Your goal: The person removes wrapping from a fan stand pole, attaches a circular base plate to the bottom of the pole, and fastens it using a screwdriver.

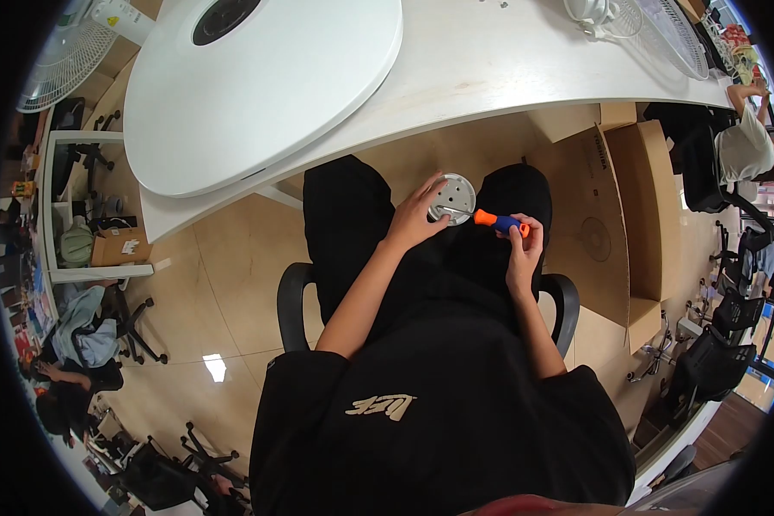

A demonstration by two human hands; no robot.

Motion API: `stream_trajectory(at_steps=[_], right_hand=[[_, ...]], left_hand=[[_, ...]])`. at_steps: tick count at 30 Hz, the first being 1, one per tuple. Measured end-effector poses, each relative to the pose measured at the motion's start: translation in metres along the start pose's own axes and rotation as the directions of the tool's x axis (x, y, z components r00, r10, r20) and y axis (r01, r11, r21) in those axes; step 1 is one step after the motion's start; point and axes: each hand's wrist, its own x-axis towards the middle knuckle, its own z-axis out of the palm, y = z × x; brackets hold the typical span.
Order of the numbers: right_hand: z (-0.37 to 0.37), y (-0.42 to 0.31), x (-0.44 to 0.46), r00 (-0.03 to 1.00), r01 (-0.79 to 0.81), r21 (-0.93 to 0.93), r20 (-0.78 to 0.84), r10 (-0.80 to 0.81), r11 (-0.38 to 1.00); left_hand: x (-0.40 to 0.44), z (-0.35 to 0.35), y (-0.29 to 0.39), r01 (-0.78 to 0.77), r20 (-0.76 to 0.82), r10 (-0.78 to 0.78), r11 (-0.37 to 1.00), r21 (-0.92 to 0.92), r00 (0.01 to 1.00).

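Over my lap, my left hand (419, 217) grips the edge of a round, light-grey disc (457, 193) with several holes in its face. My right hand (525, 252) has its fingers closed around the handle of an orange and blue screwdriver (500, 222). The screwdriver's shaft points left, and its tip lies over the lower part of the disc, close to my left fingers. Whether the tip sits in a screw is too small to tell.
In front of me stands a white table (490, 52) bearing a large white round-cornered panel (267, 95) and white fan parts (606, 15). An open cardboard box (589, 232) is to my right. Other people sit at far left and far right, among office chairs (712, 365).
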Motion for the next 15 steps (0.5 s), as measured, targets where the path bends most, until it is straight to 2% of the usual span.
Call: stream_trajectory(at_steps=[5,15], right_hand=[[0.0002,0.0004,0.0008,1.0,-0.001,0.012,0.0,0.001,1.0],[-0.0001,0.0012,0.0004,1.0,0.019,0.007,-0.001,-0.019,1.0]], left_hand=[[0.0003,0.0044,-0.0067,-0.045,-0.031,0.045,0.999,0.0,0.999],[0.0007,0.0024,-0.0028,-0.027,-0.006,0.027,1.0,0.009,1.0]])
